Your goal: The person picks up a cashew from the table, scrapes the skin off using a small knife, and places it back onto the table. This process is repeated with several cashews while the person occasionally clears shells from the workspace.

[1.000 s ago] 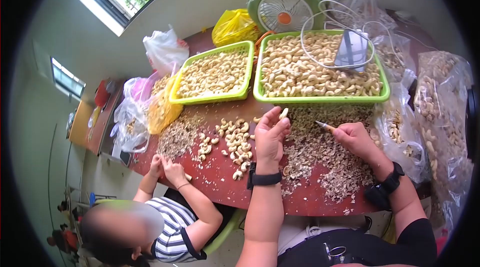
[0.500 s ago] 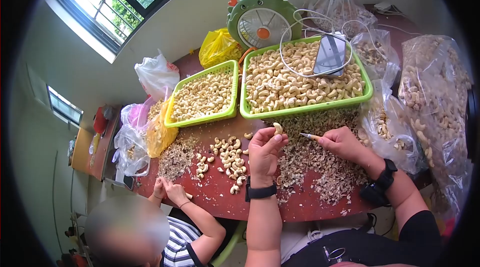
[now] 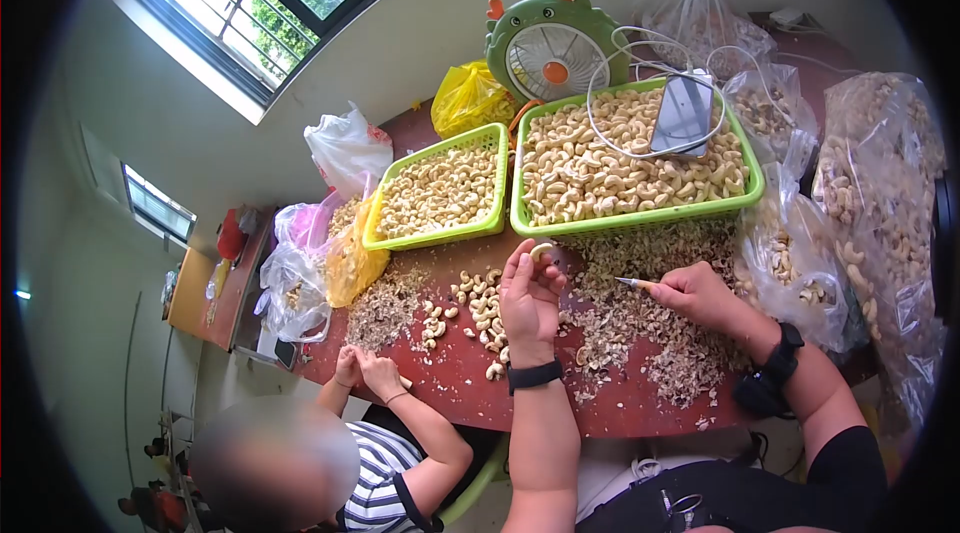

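Observation:
A pale curved cashew nut [image 3: 541, 251] is pinched at the fingertips of my left hand [image 3: 532, 295], palm turned up. My right hand [image 3: 700, 295] grips a small pointed knife [image 3: 634, 283], its blade aimed left towards the cashew but apart from it. Beneath both hands spreads a heap of brown peel scraps [image 3: 640, 333]. Just left of my left hand lies a loose group of cashews [image 3: 484, 305] on the red table [image 3: 465, 395].
Behind stand a large green basket [image 3: 640, 215] and a smaller one [image 3: 440, 234], both full of cashews. A phone [image 3: 682, 113] with a white cable rests on the large basket. A green fan [image 3: 553, 48] and plastic bags [image 3: 880, 193] surround them. Another person's hands [image 3: 370, 371] work at left.
My left hand has turned its palm upward, tilting the cashew at its fingertips. The knife remains in my right hand. The whole view has shifted, so everything sits slightly further right.

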A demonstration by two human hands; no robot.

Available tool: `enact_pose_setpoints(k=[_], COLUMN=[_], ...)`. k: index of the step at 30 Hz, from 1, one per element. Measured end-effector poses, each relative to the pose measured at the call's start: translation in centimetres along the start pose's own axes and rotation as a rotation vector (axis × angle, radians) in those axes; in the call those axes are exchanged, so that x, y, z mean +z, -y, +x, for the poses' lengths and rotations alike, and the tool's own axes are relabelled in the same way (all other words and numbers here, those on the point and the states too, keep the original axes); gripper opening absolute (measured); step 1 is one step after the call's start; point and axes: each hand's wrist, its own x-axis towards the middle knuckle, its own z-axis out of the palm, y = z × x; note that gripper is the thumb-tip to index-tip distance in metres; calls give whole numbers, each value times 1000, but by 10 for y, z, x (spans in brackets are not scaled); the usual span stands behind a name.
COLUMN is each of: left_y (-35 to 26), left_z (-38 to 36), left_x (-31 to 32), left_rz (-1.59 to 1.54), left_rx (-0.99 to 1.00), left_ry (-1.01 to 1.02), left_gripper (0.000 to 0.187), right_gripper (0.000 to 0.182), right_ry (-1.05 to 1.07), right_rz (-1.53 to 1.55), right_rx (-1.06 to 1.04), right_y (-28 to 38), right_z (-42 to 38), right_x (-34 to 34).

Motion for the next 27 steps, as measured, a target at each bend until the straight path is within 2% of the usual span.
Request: enact_pose_setpoints(k=[3, 12, 16, 17, 18, 19, 21, 23, 25, 27], left_y=[4, -1, -23, -31, -38, -51, -71, -99, -114, -114], left_z=[1, -1, -39, -53, -65, -79, -86, -63, -15, 0], left_x=[-1, 0, 51, 58, 57, 79, 103, 91, 78, 35], left_rz=[-34, -76, 297, 481, 786, 644, 572, 782, 772, 983], left_rx=[-18, -43, 892, 1130, 1363, 1533, 1795, 1595, 1373, 950], left_ry=[36, -53, -164, -106, -216, -93, -46, -301, -304, -438], left_gripper=[22, 16, 19, 24, 27, 30, 30, 31, 31, 29], right_gripper=[35, 36, 35, 35, 35, 35, 34, 33, 33, 35], right_ry=[12, 1, -10, -15, -15, -25, -23, -47, -59, -93], right_rz=[-12, -13, -23, -25, -19, -23, -28, -33, -23, -30], right_rx=[-1, -4, -23, -30, -29, -68, -109, -136, -159, -177], right_y=[2, -1, 1, 2, 1, -1, -3, -3, 3, 9], right_z=[0, 0, 0, 0, 1, 1, 1, 0, -4, -6], right_x=[-2, 0, -1, -1, -1, 0, 0, 1, 0, -4])
